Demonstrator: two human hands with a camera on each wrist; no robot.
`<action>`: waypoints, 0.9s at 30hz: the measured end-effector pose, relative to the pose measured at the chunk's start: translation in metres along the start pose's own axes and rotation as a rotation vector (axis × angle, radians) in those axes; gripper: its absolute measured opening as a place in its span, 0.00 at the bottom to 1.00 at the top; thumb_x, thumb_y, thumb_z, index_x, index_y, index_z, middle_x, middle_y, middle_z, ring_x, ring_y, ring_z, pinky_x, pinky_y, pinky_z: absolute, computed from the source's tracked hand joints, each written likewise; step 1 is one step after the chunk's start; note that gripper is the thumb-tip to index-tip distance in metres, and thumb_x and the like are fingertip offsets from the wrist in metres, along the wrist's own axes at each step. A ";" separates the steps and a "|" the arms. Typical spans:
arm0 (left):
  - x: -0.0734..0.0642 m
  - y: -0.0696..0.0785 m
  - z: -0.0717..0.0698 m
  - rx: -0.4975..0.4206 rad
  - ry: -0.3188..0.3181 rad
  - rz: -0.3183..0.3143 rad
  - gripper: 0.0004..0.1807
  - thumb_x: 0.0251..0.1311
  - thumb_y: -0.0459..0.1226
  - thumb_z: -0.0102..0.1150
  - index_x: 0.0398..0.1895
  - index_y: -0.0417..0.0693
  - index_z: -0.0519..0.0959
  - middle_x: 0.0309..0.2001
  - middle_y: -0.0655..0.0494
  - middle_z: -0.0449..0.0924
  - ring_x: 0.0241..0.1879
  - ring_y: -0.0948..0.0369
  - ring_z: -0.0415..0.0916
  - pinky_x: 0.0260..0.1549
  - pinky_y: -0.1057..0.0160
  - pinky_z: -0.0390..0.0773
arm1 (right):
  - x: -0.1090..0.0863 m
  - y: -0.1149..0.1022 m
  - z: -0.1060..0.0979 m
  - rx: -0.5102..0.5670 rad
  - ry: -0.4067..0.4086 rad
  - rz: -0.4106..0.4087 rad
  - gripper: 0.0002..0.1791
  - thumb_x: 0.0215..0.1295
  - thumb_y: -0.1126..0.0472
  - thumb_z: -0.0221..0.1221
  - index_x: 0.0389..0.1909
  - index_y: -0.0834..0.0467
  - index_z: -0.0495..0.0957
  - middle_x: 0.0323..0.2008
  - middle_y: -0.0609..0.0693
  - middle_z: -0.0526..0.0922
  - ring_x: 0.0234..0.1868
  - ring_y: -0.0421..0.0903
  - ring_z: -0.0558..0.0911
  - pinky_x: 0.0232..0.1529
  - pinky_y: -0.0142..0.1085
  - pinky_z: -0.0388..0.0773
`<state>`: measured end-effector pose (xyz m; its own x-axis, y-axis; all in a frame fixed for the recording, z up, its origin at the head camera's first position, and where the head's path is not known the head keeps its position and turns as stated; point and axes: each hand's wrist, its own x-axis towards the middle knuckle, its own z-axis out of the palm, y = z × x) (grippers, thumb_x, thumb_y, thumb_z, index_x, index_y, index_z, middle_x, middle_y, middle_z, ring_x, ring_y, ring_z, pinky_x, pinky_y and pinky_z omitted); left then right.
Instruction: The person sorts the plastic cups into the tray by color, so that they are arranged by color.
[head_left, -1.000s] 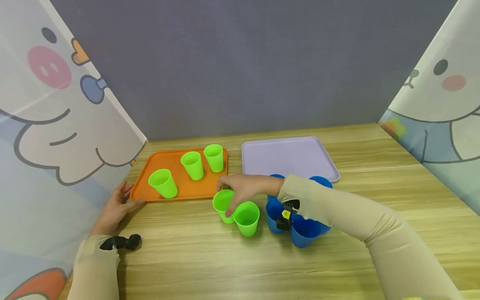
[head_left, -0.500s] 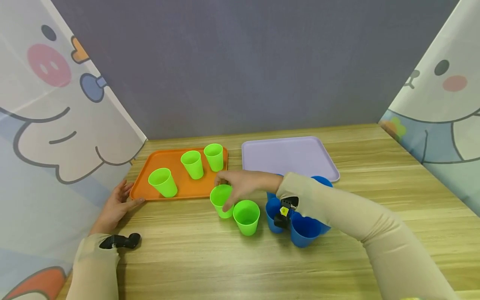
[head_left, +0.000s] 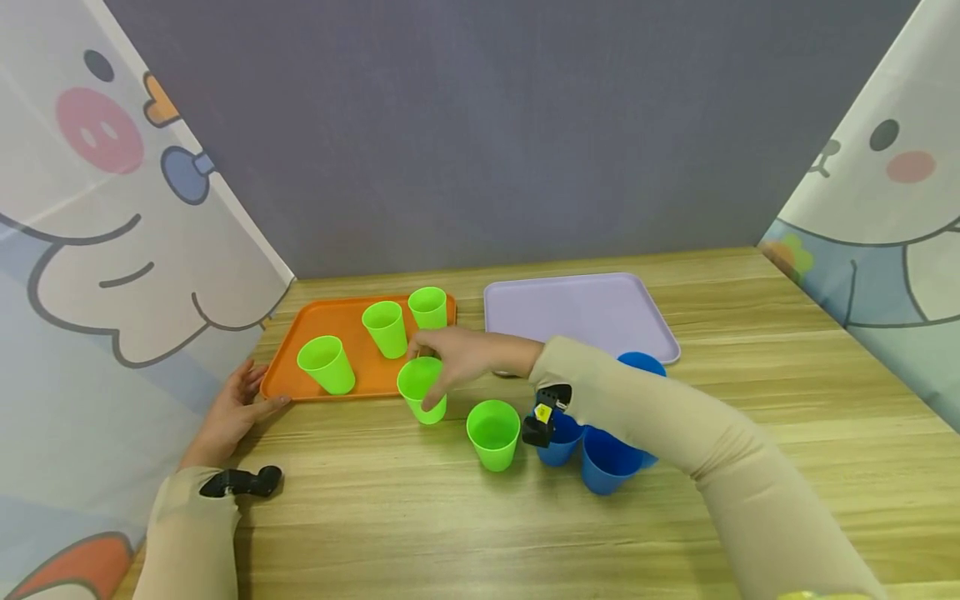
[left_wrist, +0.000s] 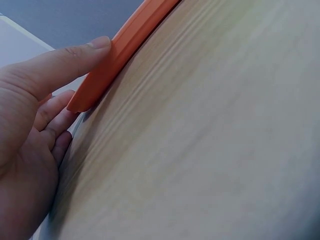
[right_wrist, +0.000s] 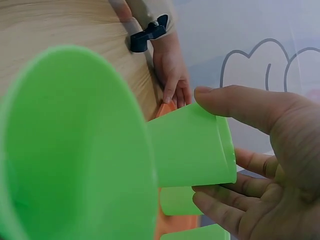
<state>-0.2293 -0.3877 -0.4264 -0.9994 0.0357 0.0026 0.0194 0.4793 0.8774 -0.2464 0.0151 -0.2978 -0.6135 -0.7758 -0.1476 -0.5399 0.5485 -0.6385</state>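
With thumb and fingers on opposite sides, my right hand (head_left: 459,360) holds a green cup (head_left: 417,387) near its rim, just in front of the orange tray (head_left: 307,317). The right wrist view shows the thumb on one side of this cup (right_wrist: 192,150). My left hand (head_left: 231,417) grips the tray's near left corner; in the left wrist view the thumb lies on the orange rim (left_wrist: 112,60), with fingers behind it. Upright on the tray are a left green cup (head_left: 330,371), a middle one (head_left: 387,333) and a back one (head_left: 427,308), partly hidden by my right hand.
Another green cup (head_left: 493,437) stands on the wooden table right of the held one. Several blue cups (head_left: 606,462) cluster beneath my right forearm, which partly covers them. A lilac tray (head_left: 577,308) lies at the back right. A grey wall (head_left: 517,142) closes off the back.
My right hand has carried the green cup leftward and away from me, apart from the other loose green cup. The left hand stays at the tray corner.
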 end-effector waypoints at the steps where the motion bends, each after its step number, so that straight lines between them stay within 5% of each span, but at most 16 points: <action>1: 0.000 0.000 0.000 0.002 -0.001 -0.002 0.55 0.67 0.34 0.61 0.78 0.39 0.27 0.76 0.28 0.40 0.73 0.33 0.43 0.63 0.80 0.54 | 0.003 -0.001 0.000 -0.007 0.004 -0.002 0.33 0.49 0.56 0.77 0.55 0.55 0.72 0.47 0.48 0.78 0.48 0.44 0.76 0.48 0.32 0.73; 22: 0.000 0.004 0.001 -0.024 -0.002 -0.004 0.55 0.68 0.34 0.61 0.78 0.38 0.26 0.76 0.28 0.40 0.73 0.34 0.42 0.70 0.69 0.51 | 0.045 0.002 0.000 0.013 0.094 0.064 0.37 0.54 0.53 0.74 0.61 0.56 0.68 0.61 0.56 0.74 0.62 0.51 0.72 0.59 0.40 0.72; 27: -0.003 0.006 0.002 -0.020 0.002 -0.001 0.55 0.68 0.34 0.61 0.78 0.38 0.26 0.75 0.27 0.40 0.72 0.33 0.43 0.66 0.76 0.53 | 0.054 0.006 0.006 0.032 0.126 0.070 0.38 0.53 0.53 0.74 0.62 0.57 0.68 0.64 0.57 0.73 0.66 0.52 0.71 0.62 0.41 0.71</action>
<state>-0.2261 -0.3831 -0.4223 -0.9994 0.0331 0.0026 0.0176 0.4619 0.8868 -0.2792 -0.0251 -0.3143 -0.7172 -0.6899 -0.0981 -0.4760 0.5878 -0.6541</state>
